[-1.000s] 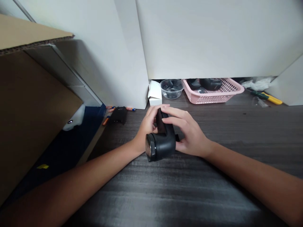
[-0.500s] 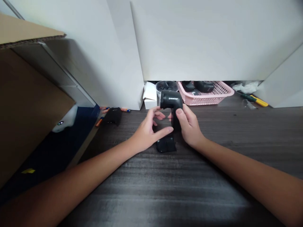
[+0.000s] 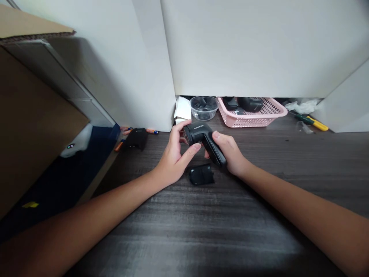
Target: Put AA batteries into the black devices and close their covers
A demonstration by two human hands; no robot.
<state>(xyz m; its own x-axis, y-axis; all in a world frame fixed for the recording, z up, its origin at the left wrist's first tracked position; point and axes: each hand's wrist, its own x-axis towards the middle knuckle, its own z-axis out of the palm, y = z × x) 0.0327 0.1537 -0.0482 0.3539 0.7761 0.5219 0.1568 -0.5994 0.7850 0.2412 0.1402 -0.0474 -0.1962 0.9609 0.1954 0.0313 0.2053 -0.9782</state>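
The tool [image 3: 208, 143] has tipped from upright to slanting over the streaked table [image 3: 201, 231]; the left hand [image 3: 173, 159] cups its ribbed head, fingers curved, the right [image 3: 233, 154] pinches its handle, near a glossy cover [image 3: 201, 175].

The scene is seen by one camera, worn on the head. It is placed above the near side of the surface [image 3: 184, 234] and is faced forward and down. The left hand [image 3: 172, 159] and right hand [image 3: 233, 154] are viewed from near; the surface's left edge is included, and the view is closed by a white panel [image 3: 245, 46] behind.
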